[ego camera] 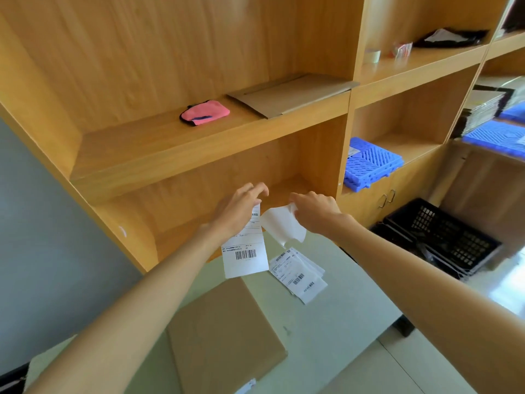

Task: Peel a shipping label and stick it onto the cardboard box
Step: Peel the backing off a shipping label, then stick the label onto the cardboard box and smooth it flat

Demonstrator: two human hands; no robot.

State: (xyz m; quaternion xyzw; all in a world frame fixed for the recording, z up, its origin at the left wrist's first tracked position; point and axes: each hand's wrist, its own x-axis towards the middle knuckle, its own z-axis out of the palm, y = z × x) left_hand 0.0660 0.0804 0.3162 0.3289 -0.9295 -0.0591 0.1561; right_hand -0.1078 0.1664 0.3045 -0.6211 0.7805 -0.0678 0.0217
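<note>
My left hand (241, 207) pinches the top of a white shipping label (245, 255) with a barcode, which hangs down above the table. My right hand (315, 210) grips the blank white backing paper (281, 227), curled and separated from the label. A flat brown cardboard box (224, 339) lies on the pale table (326, 322) below my arms. A small pile of more shipping labels (298, 275) lies on the table to the right of the box.
A wooden shelf unit (199, 143) stands right behind the table. It holds a pink cloth (204, 112), flat cardboard (289, 93), a tape roll (372, 56) and blue plastic grids (369, 163). A black crate (443, 237) sits on the floor at right.
</note>
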